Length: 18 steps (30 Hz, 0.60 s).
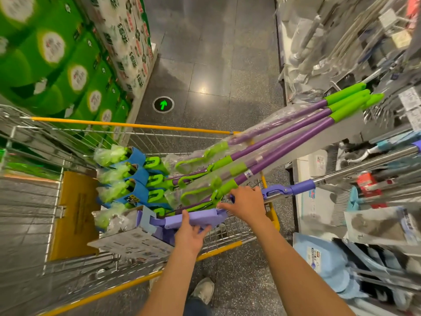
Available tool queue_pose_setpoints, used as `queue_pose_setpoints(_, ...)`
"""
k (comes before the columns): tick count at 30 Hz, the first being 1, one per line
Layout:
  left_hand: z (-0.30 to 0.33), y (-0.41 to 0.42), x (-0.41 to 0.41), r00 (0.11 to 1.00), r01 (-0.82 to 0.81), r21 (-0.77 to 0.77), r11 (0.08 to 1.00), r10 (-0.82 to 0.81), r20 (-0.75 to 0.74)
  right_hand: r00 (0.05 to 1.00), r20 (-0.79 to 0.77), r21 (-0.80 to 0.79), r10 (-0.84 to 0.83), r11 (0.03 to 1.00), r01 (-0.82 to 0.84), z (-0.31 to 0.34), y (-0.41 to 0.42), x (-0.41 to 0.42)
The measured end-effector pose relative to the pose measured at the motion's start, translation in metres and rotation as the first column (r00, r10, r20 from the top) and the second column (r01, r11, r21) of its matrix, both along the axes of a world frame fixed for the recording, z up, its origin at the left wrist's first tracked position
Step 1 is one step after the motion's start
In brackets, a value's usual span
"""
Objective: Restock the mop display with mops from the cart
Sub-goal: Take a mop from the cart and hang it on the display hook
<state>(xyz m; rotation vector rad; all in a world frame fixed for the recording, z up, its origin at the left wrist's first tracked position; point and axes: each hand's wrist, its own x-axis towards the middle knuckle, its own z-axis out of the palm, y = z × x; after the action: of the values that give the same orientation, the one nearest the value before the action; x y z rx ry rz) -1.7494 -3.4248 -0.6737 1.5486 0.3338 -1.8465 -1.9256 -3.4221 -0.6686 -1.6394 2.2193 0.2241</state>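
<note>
Inside the wire cart (52,179): green-and-purple mops (262,153), heads left, handles slanting right over its rim. At its near edge, your left hand (190,233) grips a lavender mop head (193,218); your right hand (247,205) rests loosely spread on that mop's neck. Right of the cart: the mop display (369,169).

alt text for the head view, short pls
Both hands reach into a wire shopping cart: the left hand grips a lilac mop head, the right hand touches purple-and-green mops leaning toward a mop display on the right.
</note>
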Motion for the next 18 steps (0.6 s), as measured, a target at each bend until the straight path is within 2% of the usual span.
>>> queue_pose_setpoints(8,0.03,0.002,-0.002,0.999,0.024,-0.074,0.997,-0.021,0.03,0.994,0.046,-0.199,-0.1,0.974,0.107,0.015,0.018,-0.01)
queue_pose_setpoints(14,0.077,-0.008,-0.002,0.992,0.111,-0.15,0.982,-0.1,0.08,0.985,-0.012,-0.33,-0.174,0.93,0.161,0.055,0.027,-0.009)
queue_pose_setpoints(18,0.116,-0.02,-0.001,0.98,0.19,-0.255,0.948,-0.166,0.114,0.975,-0.081,-0.427,-0.205,0.892,0.152,0.1,0.029,-0.007)
